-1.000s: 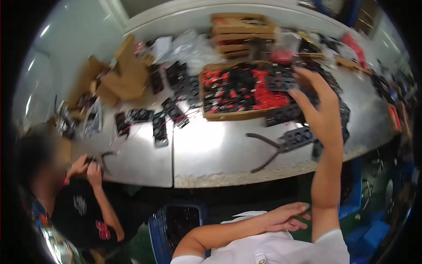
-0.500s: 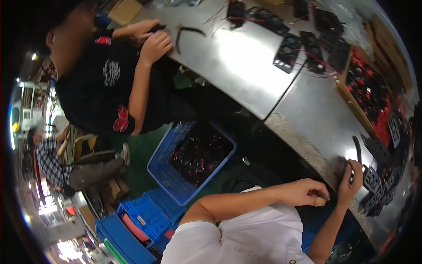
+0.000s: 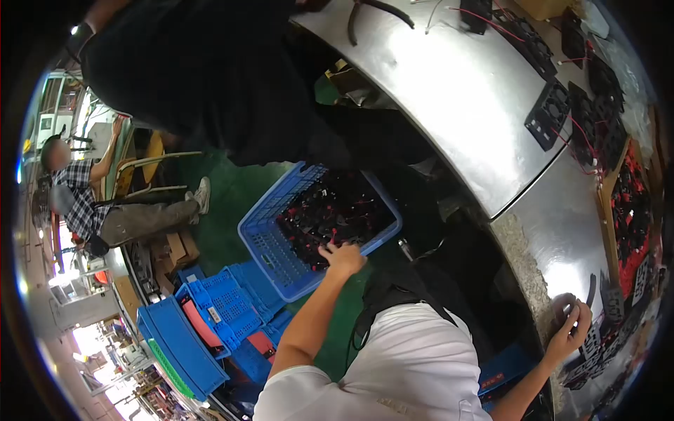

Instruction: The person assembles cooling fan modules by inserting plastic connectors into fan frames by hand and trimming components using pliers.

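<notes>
My left hand reaches over the near rim of a blue plastic basket, its fingers spread just above the contents. Inside the basket lies a heap of small black parts with red bits, too jumbled to make out singly. My right hand is at the right, over the edge of the metal table. Its fingers are closed on a dark, rounded piece whose kind I cannot make out. A black curved strip lies close beside that hand.
Black fans with red wires lie on the table. A cardboard box of red and black parts stands at the right. Blue crates are stacked at lower left. A co-worker in black is close by; another person sits farther off.
My left hand has moved from beside my right hand to the basket, and its fingers have spread. My right hand stays at the table edge. The view has shifted; the co-worker in black leans differently.
</notes>
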Demonstrator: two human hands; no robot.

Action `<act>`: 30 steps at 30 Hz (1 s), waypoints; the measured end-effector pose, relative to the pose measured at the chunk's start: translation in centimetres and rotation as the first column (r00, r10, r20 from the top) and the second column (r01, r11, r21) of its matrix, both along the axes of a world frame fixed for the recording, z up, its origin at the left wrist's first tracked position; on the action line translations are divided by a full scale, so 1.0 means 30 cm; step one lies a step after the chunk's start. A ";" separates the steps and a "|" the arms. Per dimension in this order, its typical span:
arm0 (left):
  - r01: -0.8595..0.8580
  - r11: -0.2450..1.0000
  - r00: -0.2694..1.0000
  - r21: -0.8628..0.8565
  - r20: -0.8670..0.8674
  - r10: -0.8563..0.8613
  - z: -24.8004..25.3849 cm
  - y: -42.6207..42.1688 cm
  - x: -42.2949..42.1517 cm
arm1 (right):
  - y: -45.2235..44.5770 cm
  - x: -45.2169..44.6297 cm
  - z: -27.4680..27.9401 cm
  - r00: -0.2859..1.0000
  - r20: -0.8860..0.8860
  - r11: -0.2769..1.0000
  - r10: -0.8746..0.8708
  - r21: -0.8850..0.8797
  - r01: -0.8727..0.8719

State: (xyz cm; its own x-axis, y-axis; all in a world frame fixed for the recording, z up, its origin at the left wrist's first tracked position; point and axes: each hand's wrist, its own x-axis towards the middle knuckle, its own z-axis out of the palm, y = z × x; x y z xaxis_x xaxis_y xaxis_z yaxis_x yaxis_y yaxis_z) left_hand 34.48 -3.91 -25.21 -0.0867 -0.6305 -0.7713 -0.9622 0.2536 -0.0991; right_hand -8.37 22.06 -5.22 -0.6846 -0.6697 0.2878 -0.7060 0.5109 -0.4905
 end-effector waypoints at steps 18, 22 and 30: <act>-0.073 0.977 0.965 0.200 -0.233 0.120 -0.004 0.004 -0.049 | 0.004 0.001 -0.004 0.999 -0.036 1.000 -0.008 -0.028 0.007; -0.151 0.976 0.898 0.159 -0.391 0.202 -0.136 0.086 -0.005 | 0.033 -0.037 -0.029 0.997 -0.053 0.999 0.047 -0.008 -0.047; -0.192 0.966 0.886 0.171 -0.394 0.246 -0.064 0.069 -0.017 | 0.065 -0.075 -0.056 0.991 -0.118 0.998 0.067 0.015 -0.066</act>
